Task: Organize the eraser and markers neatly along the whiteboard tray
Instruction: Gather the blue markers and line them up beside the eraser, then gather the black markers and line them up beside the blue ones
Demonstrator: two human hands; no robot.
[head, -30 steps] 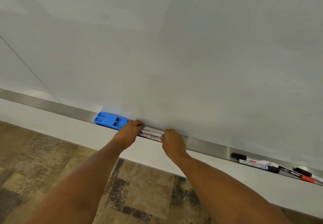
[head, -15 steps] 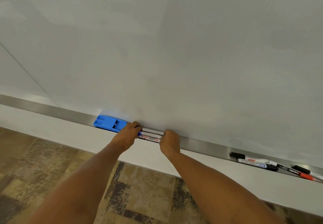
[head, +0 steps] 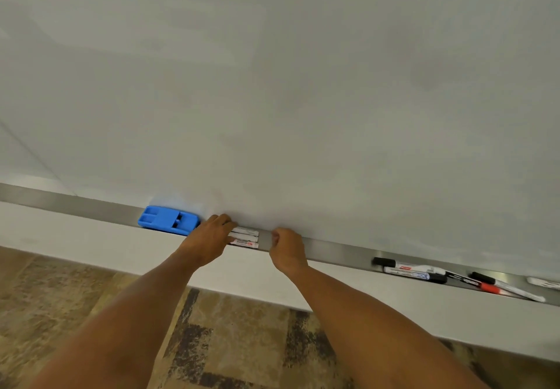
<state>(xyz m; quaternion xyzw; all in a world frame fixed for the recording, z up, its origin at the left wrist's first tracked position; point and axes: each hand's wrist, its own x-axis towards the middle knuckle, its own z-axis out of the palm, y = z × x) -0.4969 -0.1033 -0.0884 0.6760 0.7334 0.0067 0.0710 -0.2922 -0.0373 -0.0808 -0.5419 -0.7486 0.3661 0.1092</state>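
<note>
Head view: left hand (head: 212, 238) lies flat over the near ends of three stacked markers (head: 245, 238) in the whiteboard tray (head: 333, 250), blue eraser (head: 168, 219) just beyond its knuckles; right hand (head: 286, 247) curled into a loose fist, empty, just off their free ends. Risk, as a guess: a shove from the left hand could roll a marker over the tray lip, and the loose markers (head: 424, 273) well past the right hand aren't grouped yet.

L hand (head: 209, 241) on markers (head: 245, 238) by eraser (head: 168, 220); R hand (head: 286, 249) fisted.
</note>
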